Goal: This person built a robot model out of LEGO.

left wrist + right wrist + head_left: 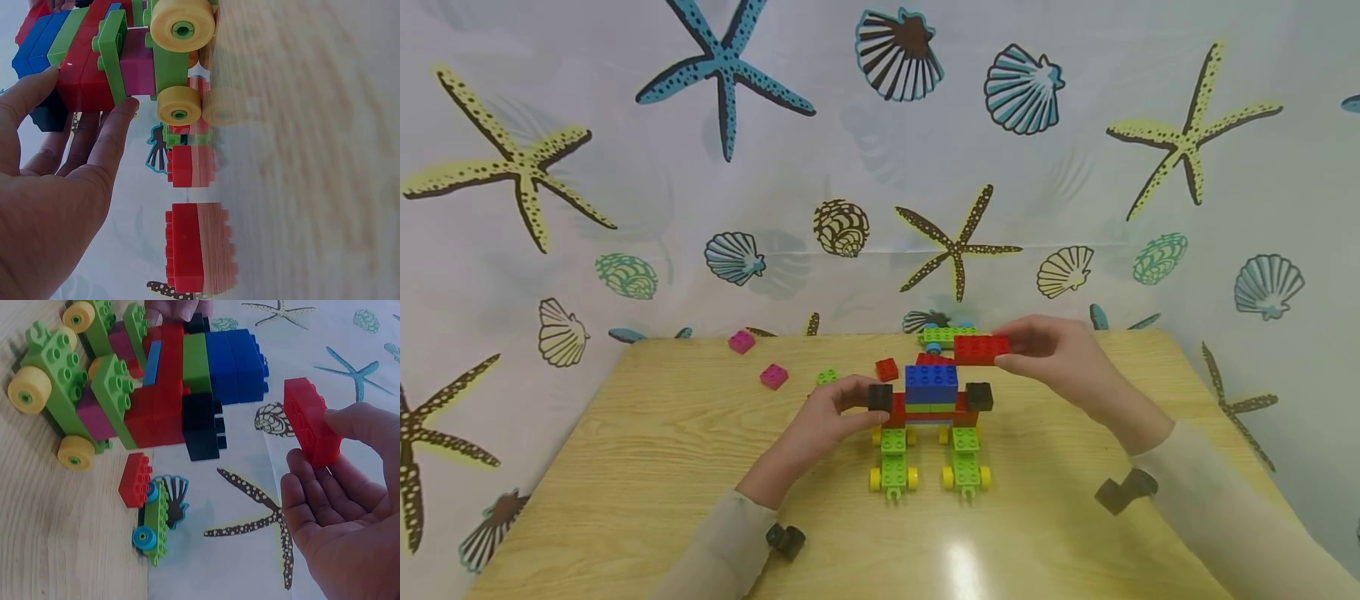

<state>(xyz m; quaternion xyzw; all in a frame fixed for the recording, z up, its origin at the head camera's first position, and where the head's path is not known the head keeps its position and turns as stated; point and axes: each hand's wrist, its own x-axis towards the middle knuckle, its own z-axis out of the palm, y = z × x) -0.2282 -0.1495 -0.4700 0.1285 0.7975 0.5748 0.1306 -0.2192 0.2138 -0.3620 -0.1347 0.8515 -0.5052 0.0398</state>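
Note:
A toy-brick build [931, 408] stands on two green wheeled bases [893, 462] with yellow wheels. Stacked above them are pink, green and red bricks, a blue brick [234, 365] on top and a black brick [201, 425] at each side. My left hand [829, 415] grips the build's left side, thumb near the black brick [49, 112] and fingers beneath the red ones. Between thumb and fingers, my right hand [1063, 354] pinches a long red brick [309, 419]. That brick is in the air, beyond and right of the blue brick and apart from the build.
Behind the build are a green wheeled base [934, 335] with blue wheels and a loose red brick [887, 369]. Pink bricks [774, 377] and a small green brick [827, 377] lie to the left on the wooden table [685, 467]. A patterned cloth [820, 150] hangs at the back edge.

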